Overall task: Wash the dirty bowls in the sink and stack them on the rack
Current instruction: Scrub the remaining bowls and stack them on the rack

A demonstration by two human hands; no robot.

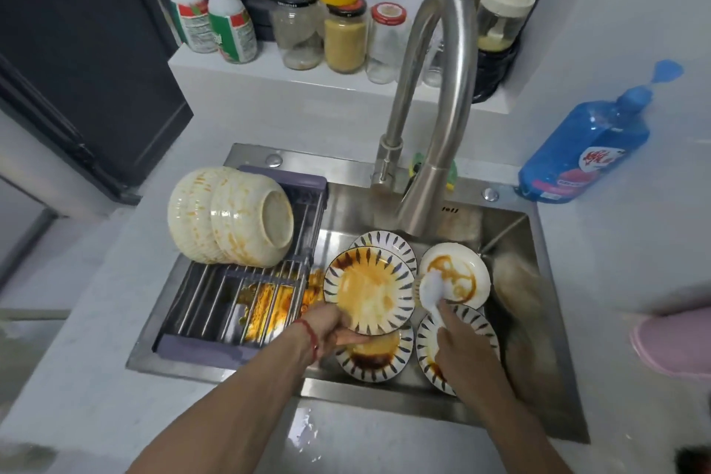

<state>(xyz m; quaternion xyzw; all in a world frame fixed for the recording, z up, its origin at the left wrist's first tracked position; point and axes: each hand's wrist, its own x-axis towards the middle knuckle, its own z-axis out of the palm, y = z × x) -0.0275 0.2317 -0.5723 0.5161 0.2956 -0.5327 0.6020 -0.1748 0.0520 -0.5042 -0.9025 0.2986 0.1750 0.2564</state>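
My left hand [334, 327] grips the near rim of a striped dish [369, 291] smeared with orange sauce and holds it tilted over the sink [511, 231]. My right hand [459, 346] holds a white brush [433, 291] whose soapy head sits beside that dish, over a plain white dish [459, 273] with brown swirls. Other dirty striped dishes lie below: one at the back [388, 242], one under my left hand [375, 356], one under my right hand [427, 350]. Two stained cream bowls [234, 217] lie nested on their sides on the rack [231, 300].
The steel faucet [434, 108] arches over the sink's middle. A blue detergent bottle [588, 142] lies on the counter at the right. Jars and spray bottles line the ledge behind. Orange sauce pools under the rack bars. A pink object sits at the right edge.
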